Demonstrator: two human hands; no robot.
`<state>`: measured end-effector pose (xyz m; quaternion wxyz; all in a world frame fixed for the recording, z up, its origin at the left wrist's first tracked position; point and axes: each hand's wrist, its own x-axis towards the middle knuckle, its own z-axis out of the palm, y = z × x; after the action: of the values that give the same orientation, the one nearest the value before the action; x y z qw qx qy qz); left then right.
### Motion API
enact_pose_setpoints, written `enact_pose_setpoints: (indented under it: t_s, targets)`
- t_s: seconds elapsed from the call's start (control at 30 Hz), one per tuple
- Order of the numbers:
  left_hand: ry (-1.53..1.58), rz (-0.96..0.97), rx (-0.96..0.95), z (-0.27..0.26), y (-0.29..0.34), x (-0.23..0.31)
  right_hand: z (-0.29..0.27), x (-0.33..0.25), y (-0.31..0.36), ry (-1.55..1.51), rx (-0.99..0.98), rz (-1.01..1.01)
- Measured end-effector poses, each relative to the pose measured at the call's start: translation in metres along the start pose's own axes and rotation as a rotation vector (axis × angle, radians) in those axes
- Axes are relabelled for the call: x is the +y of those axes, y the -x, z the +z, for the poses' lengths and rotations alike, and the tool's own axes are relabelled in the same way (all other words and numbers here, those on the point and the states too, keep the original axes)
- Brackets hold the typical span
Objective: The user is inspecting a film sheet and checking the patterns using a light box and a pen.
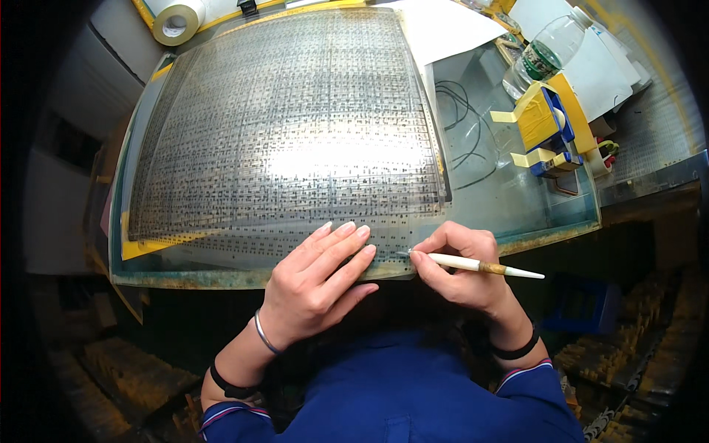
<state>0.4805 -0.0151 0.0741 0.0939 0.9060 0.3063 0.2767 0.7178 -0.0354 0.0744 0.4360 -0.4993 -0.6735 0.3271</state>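
The right hand (461, 269) is clenched around a slim white pen-like tool (480, 264), pinched between thumb and fingers, its working tip pointing left and meeting the near edge of a large translucent patterned film sheet (288, 140), while its pale tail sticks out to the right past the knuckles. The left hand (317, 284) grasps nothing: it lies flat, fingers spread, pressing on the same near edge of the sheet just beside the tool's tip. The sheet covers a glass-topped light table (517, 199). Farther right stand a blue and yellow tape dispenser (550, 129) and a clear plastic bottle (546, 53); a tape roll (176, 22) sits at the far left corner.
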Motion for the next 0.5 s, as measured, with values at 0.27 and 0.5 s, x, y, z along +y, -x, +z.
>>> enact_pose_setpoints:
  t_s: [0.27, 0.5]
  targets:
    - [0.023, -0.018, 0.008, 0.0016, 0.0001, 0.0002, -0.0016, 0.0005, 0.0003, -0.016, -0.02, 0.013]
    - [0.029, -0.015, 0.011, 0.0022, 0.0001, -0.0003, -0.001, 0.0007, 0.0008, -0.027, -0.016, 0.017]
